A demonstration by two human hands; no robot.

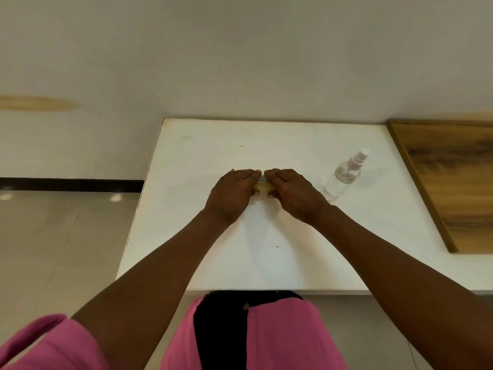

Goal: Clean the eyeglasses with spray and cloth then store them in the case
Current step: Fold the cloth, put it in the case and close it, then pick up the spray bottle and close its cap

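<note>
White tabletop [266,257] fills the middle of the head view, and both hands meet near its centre. The left hand [231,194] and the right hand [290,193] lie knuckles-up, side by side, fingers curved over a small object between them, thumbs tucked in at its near edge. Only a yellowish sliver [262,185] with a bluish-grey edge shows in the gap; it may be the eyeglass case or the cloth, but the hands hide too much to say. No eyeglasses are visible, so I cannot tell where they are. A clear spray bottle [344,175] stands upright just right of the right hand, apart from it. A wooden board [448,182] lies at the right edge of the frame. If that is the case being pressed shut, I'd judge the job nearly finished, though that is a guess.
</note>
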